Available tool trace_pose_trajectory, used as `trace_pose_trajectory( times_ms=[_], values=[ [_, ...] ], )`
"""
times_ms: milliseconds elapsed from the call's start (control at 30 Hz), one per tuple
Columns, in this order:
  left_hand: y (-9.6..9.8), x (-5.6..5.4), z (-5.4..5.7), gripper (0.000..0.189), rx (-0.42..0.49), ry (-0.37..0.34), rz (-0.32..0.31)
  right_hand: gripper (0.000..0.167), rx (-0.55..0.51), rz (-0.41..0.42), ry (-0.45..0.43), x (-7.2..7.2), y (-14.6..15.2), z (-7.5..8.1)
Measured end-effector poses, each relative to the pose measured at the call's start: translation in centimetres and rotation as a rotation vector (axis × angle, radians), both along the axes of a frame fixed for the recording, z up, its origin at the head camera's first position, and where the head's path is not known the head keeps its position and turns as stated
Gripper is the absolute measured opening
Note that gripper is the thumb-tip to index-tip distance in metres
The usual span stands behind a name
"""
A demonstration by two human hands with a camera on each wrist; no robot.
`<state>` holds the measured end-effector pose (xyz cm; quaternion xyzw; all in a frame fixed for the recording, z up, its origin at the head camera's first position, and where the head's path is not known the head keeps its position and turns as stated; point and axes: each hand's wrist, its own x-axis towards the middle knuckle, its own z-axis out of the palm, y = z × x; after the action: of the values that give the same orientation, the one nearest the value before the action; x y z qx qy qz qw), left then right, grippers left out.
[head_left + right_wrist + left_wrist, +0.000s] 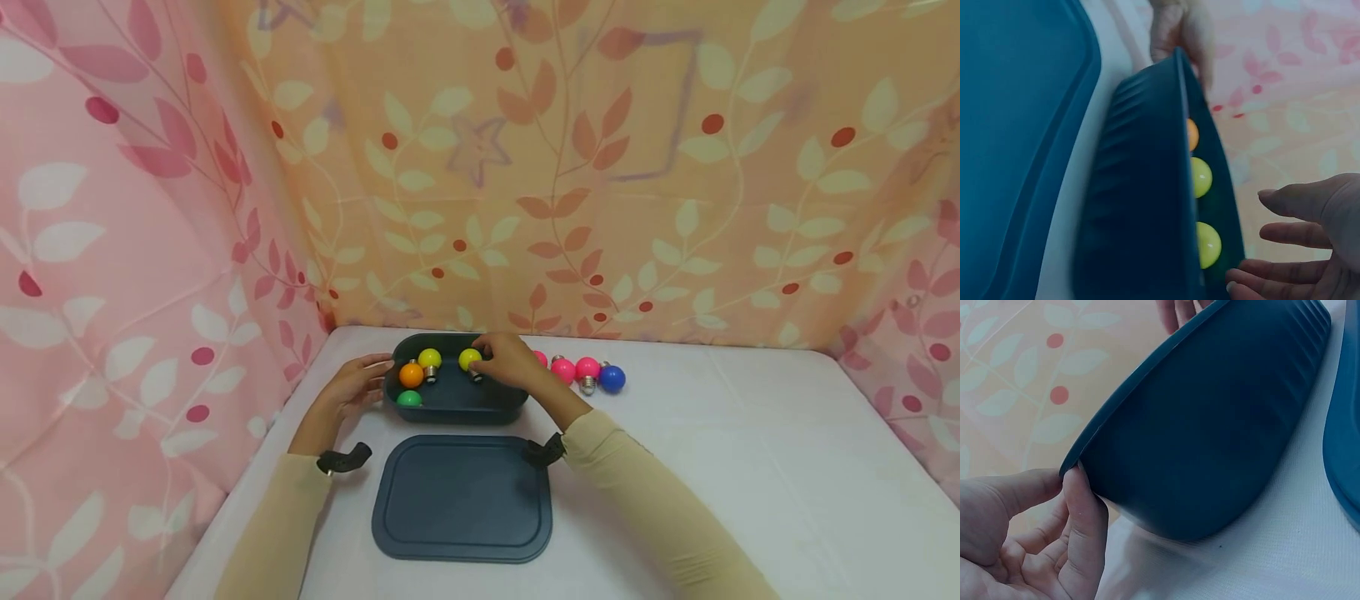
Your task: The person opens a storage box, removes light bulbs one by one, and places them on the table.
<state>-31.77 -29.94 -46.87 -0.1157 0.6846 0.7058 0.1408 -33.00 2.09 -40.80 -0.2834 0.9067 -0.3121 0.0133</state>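
A dark blue rounded container [457, 414] stands on the white table with light bulbs inside. My left hand [356, 385] pinches its left rim between thumb and finger, as the left wrist view [1072, 531] shows. Over the container's right part is my right hand [506, 360], its fingers spread apart with nothing between them in the right wrist view [1310, 231]. Closest to it lies a yellow bulb [469, 359]. Another yellow bulb [430, 359], an orange bulb [411, 375] and a green bulb [409, 398] sit at the container's left end.
In front of the container a matching flat lid [462, 498] lies on the table [720, 467]. Right of the container, pink bulbs [562, 372] and a blue bulb [612, 379] lie in a row. Floral cloth [555, 167] hangs behind and at both sides.
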Motion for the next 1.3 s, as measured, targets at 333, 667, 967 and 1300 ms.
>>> trace_pose_trajectory(
  times_ms=[333,667,967,1300],
  values=[
    [-0.1,0.2,-0.1,0.054,0.006,0.0,0.003,0.041,0.144,-0.084,0.023,-0.6,-2.2,-0.9],
    [0.4,-0.2,-0.1,0.052,0.007,0.01,0.005,0.052,0.28,-0.123,-0.003,-1.0,-2.9,-1.8],
    [0.5,0.1,-0.3,0.05,0.011,0.007,0.007,0.052,0.31,-0.115,0.016,-1.1,-3.1,-2.7],
    [0.3,0.1,0.1,0.05,0.009,0.0,0.025,0.041,0.313,-0.112,0.115,-0.7,-3.6,-2.7]
  ],
)
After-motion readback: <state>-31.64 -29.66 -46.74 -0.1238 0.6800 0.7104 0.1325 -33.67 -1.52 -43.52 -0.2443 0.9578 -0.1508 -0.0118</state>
